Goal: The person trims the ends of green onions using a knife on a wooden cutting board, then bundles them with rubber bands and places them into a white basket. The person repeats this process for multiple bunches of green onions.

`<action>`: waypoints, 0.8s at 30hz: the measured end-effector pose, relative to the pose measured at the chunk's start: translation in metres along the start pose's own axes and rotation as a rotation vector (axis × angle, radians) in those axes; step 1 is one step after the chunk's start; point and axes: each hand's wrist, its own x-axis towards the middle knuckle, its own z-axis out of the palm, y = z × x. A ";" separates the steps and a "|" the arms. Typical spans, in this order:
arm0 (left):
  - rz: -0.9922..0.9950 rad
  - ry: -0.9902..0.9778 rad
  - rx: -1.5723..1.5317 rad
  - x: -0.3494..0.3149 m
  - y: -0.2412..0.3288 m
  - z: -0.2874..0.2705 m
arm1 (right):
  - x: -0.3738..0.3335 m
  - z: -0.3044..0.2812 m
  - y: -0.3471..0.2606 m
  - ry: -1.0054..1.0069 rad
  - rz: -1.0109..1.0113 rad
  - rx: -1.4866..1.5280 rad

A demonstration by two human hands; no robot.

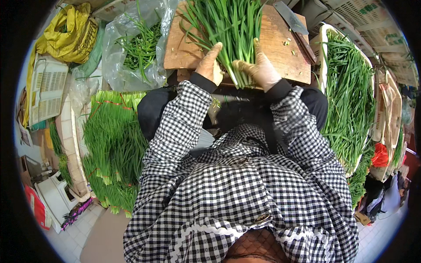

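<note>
Between my two hands is a loose bunch of garlic chives point(230, 33), its pale cut ends toward me and its green leaves spreading away over the wooden board point(280, 48). My left hand point(211, 65), in what looks like a thin pale glove, grips the bunch's left side, thumb pointing up and fingers partly hidden behind it. On the other side my right hand point(259, 69), gloved likewise, presses the stems near their ends with its fingers curled in. A cleaver point(288, 18) with a dark wooden handle lies at the board's right edge, apart from my hands.
At my right a long white basket point(323, 57) is full of loose chives. Left of me are stacked, red-banded chive bundles point(115, 127). Beyond them sits a clear plastic bag point(116, 61) with green scraps; a yellow sack point(70, 35) stands at far left.
</note>
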 end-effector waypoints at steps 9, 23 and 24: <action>-0.028 -0.088 -0.125 -0.026 -0.015 -0.012 | -0.028 -0.013 0.040 0.219 -0.004 0.346; 0.382 0.083 0.862 -0.001 -0.037 -0.018 | -0.003 0.023 0.033 0.138 -0.297 -0.262; 0.410 0.105 0.886 0.002 -0.037 -0.025 | 0.000 0.018 0.025 0.013 -0.270 -0.293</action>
